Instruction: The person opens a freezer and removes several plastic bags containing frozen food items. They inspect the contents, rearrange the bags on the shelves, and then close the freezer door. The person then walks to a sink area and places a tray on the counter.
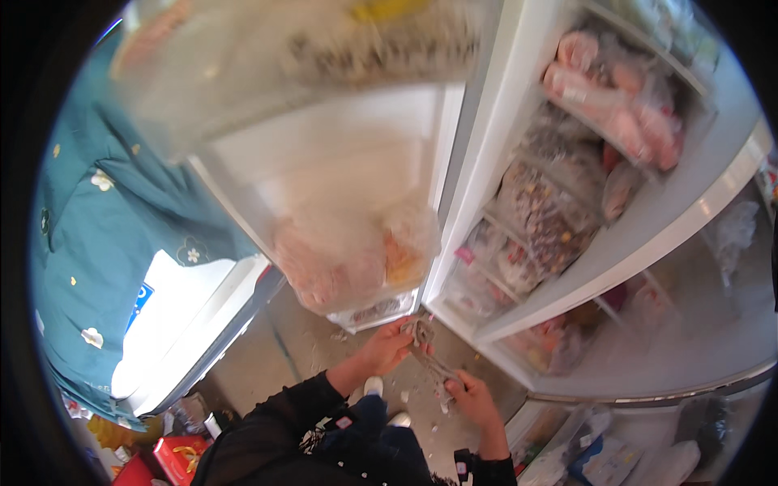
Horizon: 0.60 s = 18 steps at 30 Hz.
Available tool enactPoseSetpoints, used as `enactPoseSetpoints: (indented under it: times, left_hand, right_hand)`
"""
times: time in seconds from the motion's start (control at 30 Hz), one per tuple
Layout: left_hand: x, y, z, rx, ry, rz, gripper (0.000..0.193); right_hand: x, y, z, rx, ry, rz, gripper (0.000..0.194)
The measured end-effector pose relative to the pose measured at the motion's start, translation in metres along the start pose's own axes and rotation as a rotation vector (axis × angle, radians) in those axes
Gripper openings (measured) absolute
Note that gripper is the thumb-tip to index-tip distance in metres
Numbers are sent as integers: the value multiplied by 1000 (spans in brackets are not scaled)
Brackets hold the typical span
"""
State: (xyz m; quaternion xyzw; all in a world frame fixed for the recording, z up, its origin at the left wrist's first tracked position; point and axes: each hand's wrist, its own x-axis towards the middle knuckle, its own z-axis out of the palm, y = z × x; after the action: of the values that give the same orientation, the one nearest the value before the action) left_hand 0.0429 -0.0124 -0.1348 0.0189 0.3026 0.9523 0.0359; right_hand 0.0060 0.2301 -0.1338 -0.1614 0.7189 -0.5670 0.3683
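My left hand (386, 349) pinches one bunched end of a greyish, crumpled cloth strip (434, 366). Lower and to the right, my right hand (474, 396) grips its other end, so the strip slants between both hands. Its exact material is hard to make out. In front of me stands an open upright freezer; its door (340, 152) hangs over the hands with bagged food (346, 261) in its bins. To the right, the freezer drawers (583, 200) hold plastic bags of frozen meat (614, 103) and a bag of mixed dark pieces (541, 225).
Small pale scraps lie on the floor (340, 364) around my shoes (374, 386). A green flowered cover (121, 200) drapes over a white appliance (176, 304) at left. Red boxes (176, 455) sit at lower left; bagged goods (608, 455) fill an opened compartment at lower right.
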Motion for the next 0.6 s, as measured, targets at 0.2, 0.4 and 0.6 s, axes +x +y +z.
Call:
enactPoseSetpoints:
  times: [0.2, 0.4, 0.6]
  left_hand:
    - [2, 53, 52, 75, -268, 182, 30]
    - [11, 110, 86, 97, -327, 254, 40]
    - [15, 154, 94, 90, -132, 192, 37]
  right_hand:
    - [-9, -65, -10, 117, -23, -102, 29]
    - [8, -106, -49, 22, -3, -207, 31]
    - [12, -179, -74, -246, 238, -337, 25]
